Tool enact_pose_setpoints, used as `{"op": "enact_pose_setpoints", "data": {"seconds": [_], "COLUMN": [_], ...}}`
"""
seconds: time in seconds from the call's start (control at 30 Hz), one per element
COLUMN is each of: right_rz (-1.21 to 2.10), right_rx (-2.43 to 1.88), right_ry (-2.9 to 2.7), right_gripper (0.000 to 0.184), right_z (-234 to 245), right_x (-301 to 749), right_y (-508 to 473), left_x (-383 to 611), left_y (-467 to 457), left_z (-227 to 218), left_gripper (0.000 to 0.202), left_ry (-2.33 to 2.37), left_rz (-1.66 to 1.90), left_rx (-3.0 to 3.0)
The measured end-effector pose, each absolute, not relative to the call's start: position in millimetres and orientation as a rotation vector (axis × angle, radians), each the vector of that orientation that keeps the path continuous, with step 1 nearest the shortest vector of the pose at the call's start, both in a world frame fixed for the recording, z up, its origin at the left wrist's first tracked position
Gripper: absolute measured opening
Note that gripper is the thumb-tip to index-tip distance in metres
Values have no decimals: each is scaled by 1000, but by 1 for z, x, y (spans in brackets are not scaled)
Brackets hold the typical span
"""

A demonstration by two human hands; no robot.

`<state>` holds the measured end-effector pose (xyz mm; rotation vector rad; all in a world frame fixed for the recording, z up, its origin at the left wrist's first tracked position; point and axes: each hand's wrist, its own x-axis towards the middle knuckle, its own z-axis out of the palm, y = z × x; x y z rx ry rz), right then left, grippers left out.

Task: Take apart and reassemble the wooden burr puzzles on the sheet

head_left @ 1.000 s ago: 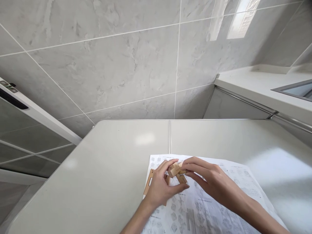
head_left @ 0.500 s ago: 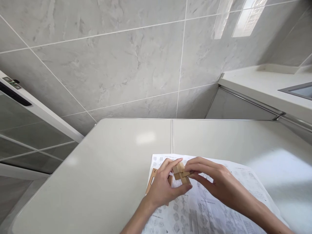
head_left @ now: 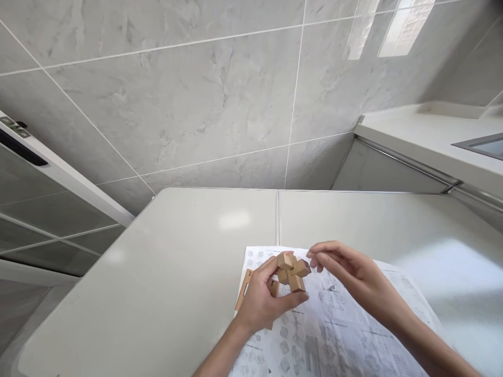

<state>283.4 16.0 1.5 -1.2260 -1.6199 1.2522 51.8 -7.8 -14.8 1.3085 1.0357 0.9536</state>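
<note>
Over the printed sheet (head_left: 334,343) at five o'clock in view, I hold the interlocking wooden burr puzzle (head_left: 291,275) in my curled left hand (head_left: 257,301), gripping lightly so its bars should not shift, my half-curled, seemingly empty right hand (head_left: 353,269) at its three o'clock.

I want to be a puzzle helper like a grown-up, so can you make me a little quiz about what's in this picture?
1. Which hand holds the interlocked wooden blocks?
2. True or false: the printed sheet lies on the table.
3. The number at the top left of the flat wooden piece is: A) 2, B) 6, C) 9.

Key: 1. The left hand. 2. True. 3. A.
</note>
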Motion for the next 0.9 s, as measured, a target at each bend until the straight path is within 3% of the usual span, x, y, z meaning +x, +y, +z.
{"op": "enact_pose_setpoints", "data": {"seconds": [0.1, 0.27, 0.63, 0.9], "right_rz": [1273, 1498, 1376, 1898], "right_rx": [-1362, -1230, -1189, -913], "right_ry": [-1660, -1861, -1895, -1510], "right_gripper": [39, 38, 54, 51], "right_z": [-2, 6, 4, 2], "right_x": [282, 267, 257, 253], "right_y": [17, 10, 0, -3], "left_x": [49, 48, 59, 56], "left_y": [-8, -10, -11, -10], "left_z": [-14, -13, -14, -13], "left_gripper": [59, 59, 58, 72], "left_ry": [974, 901, 726, 791], "left_rz": [956, 991, 1019, 1079], "left_rx": [1201, 1084, 1058, 1116]}}
